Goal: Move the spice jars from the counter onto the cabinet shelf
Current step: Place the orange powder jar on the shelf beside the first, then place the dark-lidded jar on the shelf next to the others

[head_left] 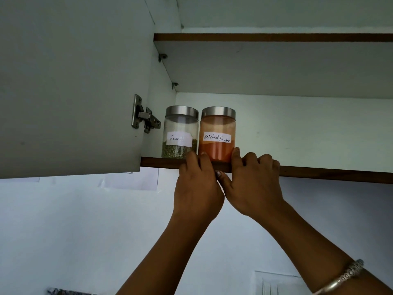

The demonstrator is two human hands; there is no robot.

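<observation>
steel-lidded glass, head view: fennel jar [179, 133] and red chilli powder jar [217, 133] stand side by side at the cabinet shelf's [319, 173] left end. left hand [196, 188] curls fingers round the chilli jar's base. right hand [253, 184] lays a forefinger on its other side; whether it grips, i cannot tell. two jars look shelved; the counter is unseen, so the remainder is unknown.

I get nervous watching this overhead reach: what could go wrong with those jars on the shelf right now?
The Red chilli Powder jar sits at the front edge of the shelf, between the left hand and right hand; a slip could tip it off. It stands close beside the Fennel jar; a sideways nudge might knock that one too.
</observation>
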